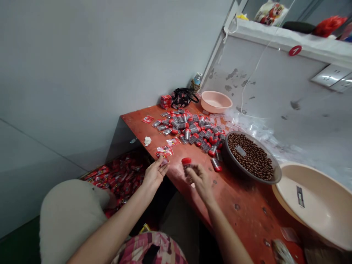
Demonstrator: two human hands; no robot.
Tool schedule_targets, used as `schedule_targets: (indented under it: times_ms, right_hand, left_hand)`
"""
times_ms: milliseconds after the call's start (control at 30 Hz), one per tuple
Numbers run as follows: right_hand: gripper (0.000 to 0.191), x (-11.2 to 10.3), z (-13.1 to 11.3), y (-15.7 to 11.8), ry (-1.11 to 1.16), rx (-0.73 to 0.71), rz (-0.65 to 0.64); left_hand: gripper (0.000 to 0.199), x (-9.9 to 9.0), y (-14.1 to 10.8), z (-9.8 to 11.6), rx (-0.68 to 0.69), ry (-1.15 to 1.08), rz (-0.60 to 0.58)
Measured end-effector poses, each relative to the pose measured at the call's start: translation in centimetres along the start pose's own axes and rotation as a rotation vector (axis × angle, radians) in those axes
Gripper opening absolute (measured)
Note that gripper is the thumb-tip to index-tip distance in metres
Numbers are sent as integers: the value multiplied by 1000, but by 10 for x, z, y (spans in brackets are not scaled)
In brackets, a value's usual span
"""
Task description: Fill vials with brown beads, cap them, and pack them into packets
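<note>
The right hand pinches a red-capped clear plastic jar, held upright with its long axis tilted slightly away from the person, while the open, empty-looking left hand sits farther from it, beside a red sachet on the counter.

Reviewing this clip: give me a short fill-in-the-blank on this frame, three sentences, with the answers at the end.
The right hand grips a clear bottle with a ____ cap. The grey bowl holds round ____ balls. The large basin at the right of the view is pale ____.

red; brown; pink
</note>
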State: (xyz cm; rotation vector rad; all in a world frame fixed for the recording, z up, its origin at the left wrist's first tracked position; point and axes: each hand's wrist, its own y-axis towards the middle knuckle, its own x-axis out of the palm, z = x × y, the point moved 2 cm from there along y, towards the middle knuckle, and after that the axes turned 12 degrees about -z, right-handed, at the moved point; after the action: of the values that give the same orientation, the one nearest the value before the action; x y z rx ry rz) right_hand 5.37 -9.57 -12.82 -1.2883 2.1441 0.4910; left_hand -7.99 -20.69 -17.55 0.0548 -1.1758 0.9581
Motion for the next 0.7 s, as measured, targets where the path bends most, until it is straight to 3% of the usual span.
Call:
schedule_targets:
  times_ms: [67, 167, 400, 700]
  right_hand:
    - [25, 28, -14, -10, 363, 55, -14]
    - [26, 51, -24, -13, 615, 120, 28]
    - [25, 63, -20, -9, 675, 150, 91]
    - [26, 66, -10, -6, 767, 101, 92]
  left_hand:
    - [4, 3, -2, -2, 7, -4, -2]
    - [7, 7, -5, -7, 1, -32, -55]
    - [9, 11, -12, -14, -16, -42, -131]
    - [21, 19, -18, -8, 70, 249, -339]
